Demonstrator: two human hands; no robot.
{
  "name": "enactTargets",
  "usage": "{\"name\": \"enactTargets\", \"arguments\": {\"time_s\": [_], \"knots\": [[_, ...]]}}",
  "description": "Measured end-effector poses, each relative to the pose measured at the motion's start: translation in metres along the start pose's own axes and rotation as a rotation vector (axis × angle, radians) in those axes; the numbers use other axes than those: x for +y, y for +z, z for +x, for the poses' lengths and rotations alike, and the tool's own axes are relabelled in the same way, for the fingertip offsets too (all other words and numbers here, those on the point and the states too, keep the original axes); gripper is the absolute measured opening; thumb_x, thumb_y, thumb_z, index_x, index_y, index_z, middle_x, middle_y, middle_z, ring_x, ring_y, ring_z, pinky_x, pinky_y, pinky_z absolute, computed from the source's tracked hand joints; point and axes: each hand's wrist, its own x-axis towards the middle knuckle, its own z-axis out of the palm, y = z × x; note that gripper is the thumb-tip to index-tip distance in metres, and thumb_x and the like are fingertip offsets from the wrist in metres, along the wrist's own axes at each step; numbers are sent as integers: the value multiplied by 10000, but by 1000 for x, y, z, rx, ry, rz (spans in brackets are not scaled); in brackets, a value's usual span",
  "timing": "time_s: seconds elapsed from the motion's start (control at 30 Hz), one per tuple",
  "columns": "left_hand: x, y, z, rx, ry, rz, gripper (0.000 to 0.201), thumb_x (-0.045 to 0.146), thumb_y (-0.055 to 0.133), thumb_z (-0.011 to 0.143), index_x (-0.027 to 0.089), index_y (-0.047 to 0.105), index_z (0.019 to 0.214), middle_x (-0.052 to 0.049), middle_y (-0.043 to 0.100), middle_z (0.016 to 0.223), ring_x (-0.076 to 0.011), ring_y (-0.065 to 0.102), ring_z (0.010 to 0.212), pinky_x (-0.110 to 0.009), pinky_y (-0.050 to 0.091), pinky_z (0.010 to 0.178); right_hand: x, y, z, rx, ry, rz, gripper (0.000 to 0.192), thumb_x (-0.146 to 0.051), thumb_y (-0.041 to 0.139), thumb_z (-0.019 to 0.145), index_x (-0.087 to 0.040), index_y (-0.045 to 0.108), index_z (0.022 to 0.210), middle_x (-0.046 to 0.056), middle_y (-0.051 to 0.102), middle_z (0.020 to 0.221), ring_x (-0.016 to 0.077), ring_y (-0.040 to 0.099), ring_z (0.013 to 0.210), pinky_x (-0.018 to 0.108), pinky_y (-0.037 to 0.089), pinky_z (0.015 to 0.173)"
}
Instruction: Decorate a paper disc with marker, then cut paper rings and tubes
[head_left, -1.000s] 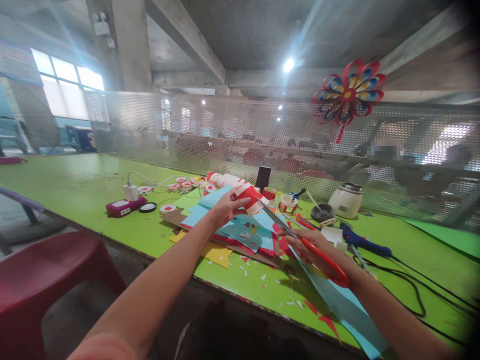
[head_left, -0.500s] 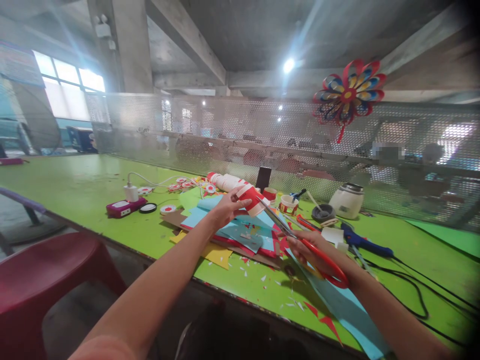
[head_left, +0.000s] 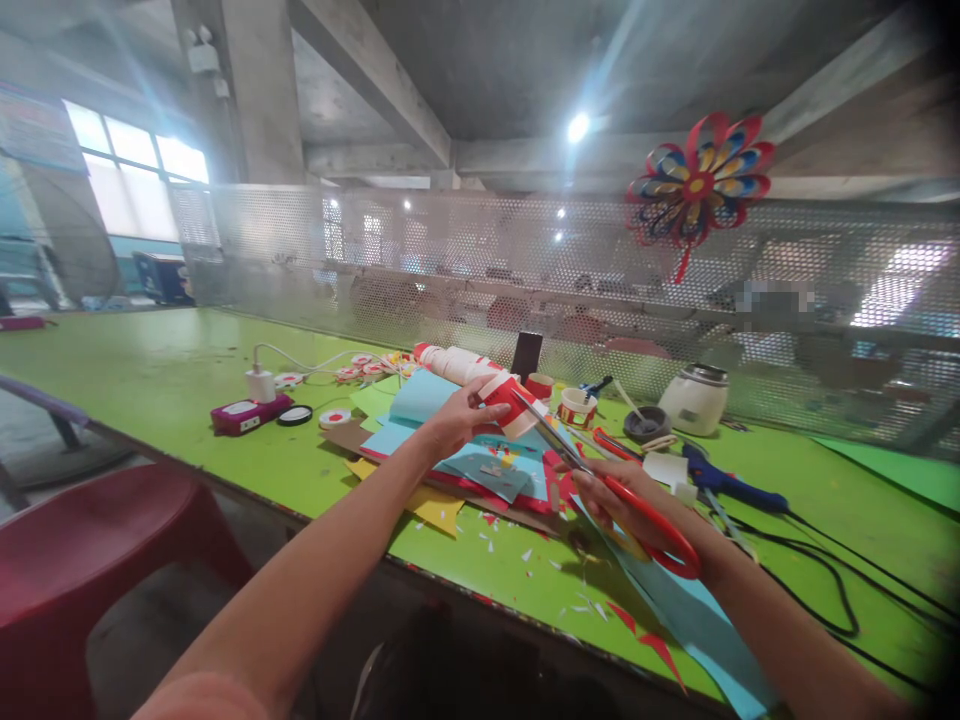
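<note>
Red-and-white paper, formed as a cup (head_left: 511, 406), sits pinched between the thumb and fingers of the left hand (head_left: 463, 415), above the blue sheets (head_left: 421, 396). I read its long axis as running from far left to near right, rim toward the right. The right hand (head_left: 624, 500) grips the scissors (head_left: 571, 455) by the red handles; the blades point far left, tips at the cup wall. From the scissors grip, the cup lies to the left and farther off; the left hand is nearer to it. Blade gap: I cannot tell. Surface: green table (head_left: 240, 350), paper scraps (head_left: 660, 654) along the near edge, glue gun (head_left: 735, 485) to the right. Room: perforated partition (head_left: 450, 250) at the far side, maroon stool (head_left: 112, 550) at near left
</note>
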Motion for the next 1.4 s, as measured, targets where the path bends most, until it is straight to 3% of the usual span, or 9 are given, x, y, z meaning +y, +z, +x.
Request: {"name": "enactTargets", "arguments": {"time_s": [0.23, 0.5, 0.77, 0.93, 1.1, 1.4], "knots": [[0, 0, -1, 24, -1, 19, 528, 272, 806, 643, 175, 586, 1114, -85, 643, 1019, -194, 630, 861, -328, 542, 708, -2, 1, -2, 51, 7, -15, 386, -550, 538, 822, -173, 548, 739, -39, 436, 553, 79, 391, 453, 227, 328, 443], [-2, -3, 2, -3, 4, 0, 485, 248, 802, 648, 160, 602, 1081, -92, 635, 1016, -189, 620, 843, -335, 543, 695, -4, 1, -4, 79, 9, -46, 508, -567, 560, 795, -118, 652, 1012, -52, 397, 512, 89, 378, 439, 228, 313, 420], [0, -6, 1, -57, 4, 12, 474, 290, 773, 689, 147, 606, 1109, -119, 646, 1045, -206, 625, 863, -341, 533, 719, -2, -2, 0, 81, -27, -123, 484, -532, 588, 785, -108, 679, 1000, -32, 445, 559, 79, 360, 454, 226, 298, 430], [0, -8, 2, -56, -7, 17, 545, 324, 764, 700, 161, 568, 1182, -128, 653, 1050, -214, 635, 868, -334, 534, 721, -6, -3, -2, 100, -45, -140, 406, -506, 590, 794, -127, 696, 893, -23, 441, 579, 94, 376, 509, 233, 302, 460], [0, -8, 1, -77, 6, 47, 505, 340, 751, 712, 162, 592, 1157, -125, 660, 1040, -215, 640, 862, -340, 535, 720, -8, -4, -3, 65, -13, -102, 425, -510, 600, 786, -130, 690, 954, -29, 455, 562, 97, 410, 492, 236, 346, 462], [0, -10, 1, -119, 9, 65, 477, 322, 742, 720, 146, 602, 1141, -136, 655, 1057, -223, 633, 908, -336, 532, 747, -9, -1, -5, 86, -34, -124, 437, -520, 575, 811, -138, 688, 989, -36, 455, 544, 80, 373, 461, 221, 310, 418]]}}
